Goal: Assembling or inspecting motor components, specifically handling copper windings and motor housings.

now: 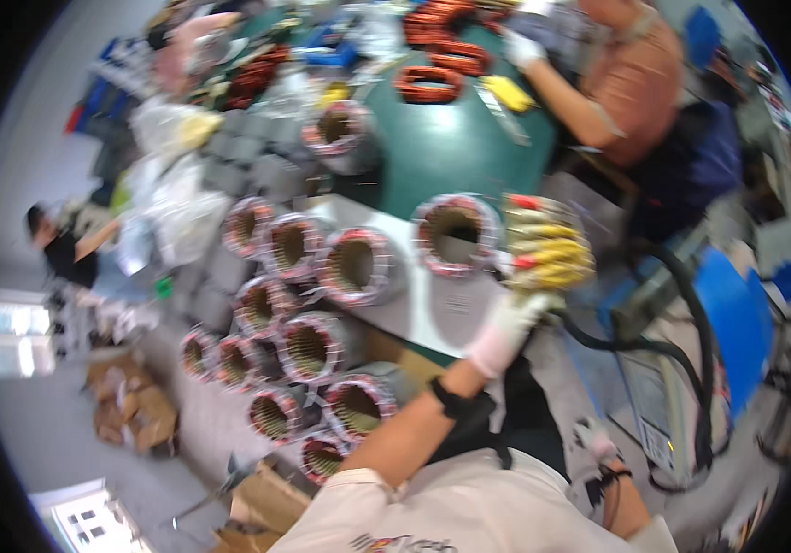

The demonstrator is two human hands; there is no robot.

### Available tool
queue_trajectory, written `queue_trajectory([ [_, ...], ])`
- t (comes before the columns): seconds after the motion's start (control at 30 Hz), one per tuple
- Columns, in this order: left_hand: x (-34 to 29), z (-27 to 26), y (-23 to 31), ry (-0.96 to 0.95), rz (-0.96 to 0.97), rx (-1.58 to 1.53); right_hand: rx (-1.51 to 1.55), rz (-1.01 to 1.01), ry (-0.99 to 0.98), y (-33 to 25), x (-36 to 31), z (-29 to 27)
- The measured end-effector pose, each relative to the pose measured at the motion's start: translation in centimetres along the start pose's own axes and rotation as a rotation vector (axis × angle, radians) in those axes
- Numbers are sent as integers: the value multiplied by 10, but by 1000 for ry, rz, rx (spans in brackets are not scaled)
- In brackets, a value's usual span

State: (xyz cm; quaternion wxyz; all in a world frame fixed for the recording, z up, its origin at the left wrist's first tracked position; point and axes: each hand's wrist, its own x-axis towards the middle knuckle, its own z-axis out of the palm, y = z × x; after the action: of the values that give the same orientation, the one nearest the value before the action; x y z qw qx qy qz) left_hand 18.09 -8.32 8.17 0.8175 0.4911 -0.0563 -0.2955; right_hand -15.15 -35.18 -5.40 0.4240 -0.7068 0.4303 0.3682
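My left hand (pixel 506 334), in a pale glove, reaches forward past the table's near corner. Its fingers close at the lower end of a thick bundle of yellow and red strands (pixel 550 253), possibly wires; blur hides the exact grip. Just left of that bundle, a motor stator (pixel 456 236) with a slotted bore and a pink-and-white winding rim sits on a light board (pixel 451 309). Down at my right side hangs my right hand (pixel 600 441), also gloved. Its fingers look loosely apart, holding nothing that I can see.
Several more stators (pixel 310 348) stand in rows to the left. A green round table (pixel 451 152) beyond bears red-brown coils (pixel 428 84); a co-worker (pixel 639 88) works there. At right are a machine with black hoses (pixel 704 369) and a blue sheet (pixel 736 323). Cardboard (pixel 266 507) lies lower left.
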Motion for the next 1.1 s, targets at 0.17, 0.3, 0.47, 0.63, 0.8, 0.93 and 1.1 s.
queue_trajectory([
  [0.17,-8,-2,21,-32,-75,-146,16,-52,-92,-25,-2,7],
  [0.3,-6,-4,15,-3,-34,-152,-21,-103,-95,-26,11,8],
  [0.47,-1,-3,12,43,-24,-167,-17,-109,-92,-14,25,7],
  [0.63,-1,-2,6,48,-29,-168,-15,-98,-100,-4,29,3],
  [0.8,-1,-2,5,38,-8,-138,-16,-97,-102,2,32,6],
  [0.93,-2,-1,6,39,-27,-135,-5,-95,-110,7,33,7],
  [1.1,-3,-1,9,36,-16,-147,-28,-83,-105,6,30,8],
])
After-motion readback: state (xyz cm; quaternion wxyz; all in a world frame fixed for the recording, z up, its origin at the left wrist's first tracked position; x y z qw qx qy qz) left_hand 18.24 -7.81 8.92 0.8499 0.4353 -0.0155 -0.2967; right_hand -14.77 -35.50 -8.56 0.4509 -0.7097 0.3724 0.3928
